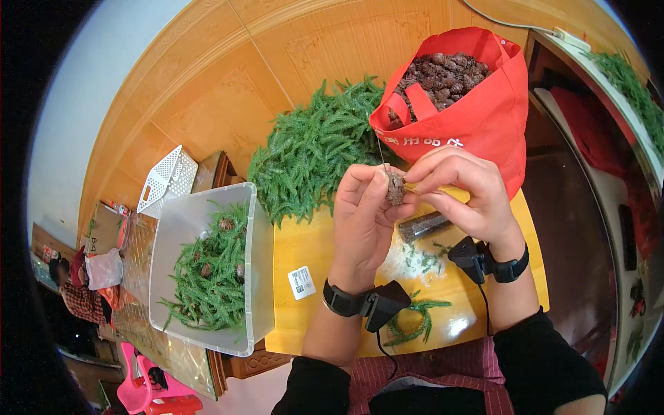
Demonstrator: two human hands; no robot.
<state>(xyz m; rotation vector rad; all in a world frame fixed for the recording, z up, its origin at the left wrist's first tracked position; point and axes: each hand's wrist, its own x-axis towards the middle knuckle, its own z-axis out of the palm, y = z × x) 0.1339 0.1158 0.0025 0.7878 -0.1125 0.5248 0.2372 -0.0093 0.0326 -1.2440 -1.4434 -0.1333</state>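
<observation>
A small brown pine cone (395, 189) sits between the thumb and fingers of my left hand (366, 214). From its top a thin wire (382, 153) sticks up in front of the red bag. My right hand (460, 187) is closed in a pinch right beside the cone; what its fingertips grip is too small to make out. Under my hands on the yellow table (294, 252) lies a dark cylindrical bundle (423, 226). Nearer to me, a green fir sprig (408, 325) lies curved between my wrists.
A red bag (477, 131) full of pine cones (443, 79) stands at the back right. Left of it is a heap of green sprigs (311, 152). A clear plastic bin (259, 277) holds sprigs with cones. Beyond are a white basket (169, 180) and a person (83, 297).
</observation>
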